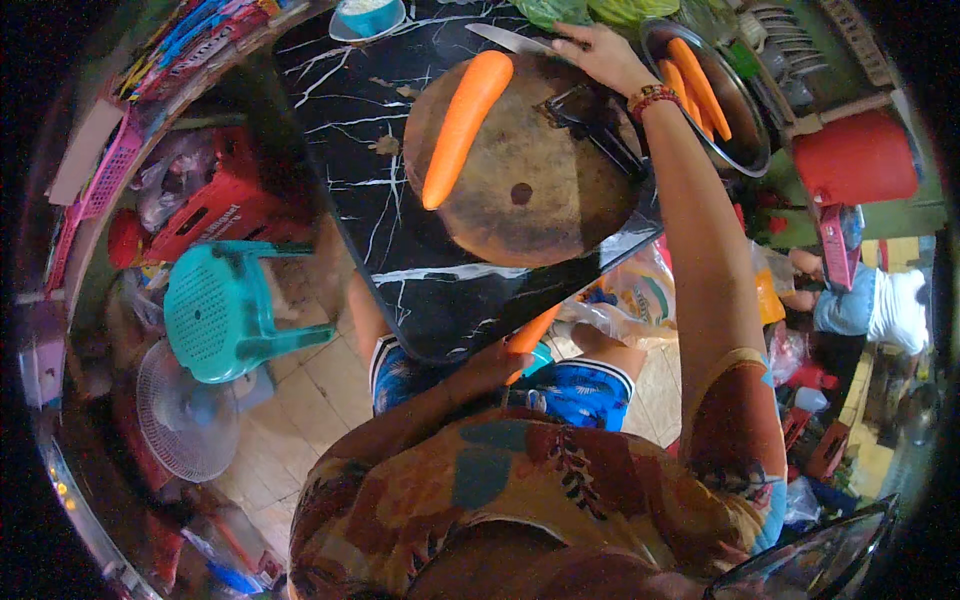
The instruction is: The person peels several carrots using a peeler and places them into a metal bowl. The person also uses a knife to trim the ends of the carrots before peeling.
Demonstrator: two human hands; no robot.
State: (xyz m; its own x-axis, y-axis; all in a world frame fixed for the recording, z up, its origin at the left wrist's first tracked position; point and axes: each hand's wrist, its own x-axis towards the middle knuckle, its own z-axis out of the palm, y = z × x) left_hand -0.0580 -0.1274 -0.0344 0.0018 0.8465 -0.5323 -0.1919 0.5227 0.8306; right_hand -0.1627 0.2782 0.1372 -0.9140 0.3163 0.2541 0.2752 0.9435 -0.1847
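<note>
A peeled carrot (469,127) lies on the left part of a round wooden chopping board (517,225). My right hand (600,60) is beyond the board's far edge, its fingers at the handle end of a kitchen knife (502,37); whether they grip it is unclear. A black tool, apparently a peeler (600,139), rests on the board's right side. Below the table's near edge, my left hand (491,367) holds another carrot (534,334) over my lap. Several carrots (697,90) lie in a metal bowl (759,154) at the right, beside my right wrist.
The black marble-patterned table (465,300) has a rounded near corner. Leafy greens (630,9) and a teal bowl of white food (367,16) sit at its far side. A turquoise stool (217,311) and a fan (187,412) are at the left. A person (870,307) is at the far right.
</note>
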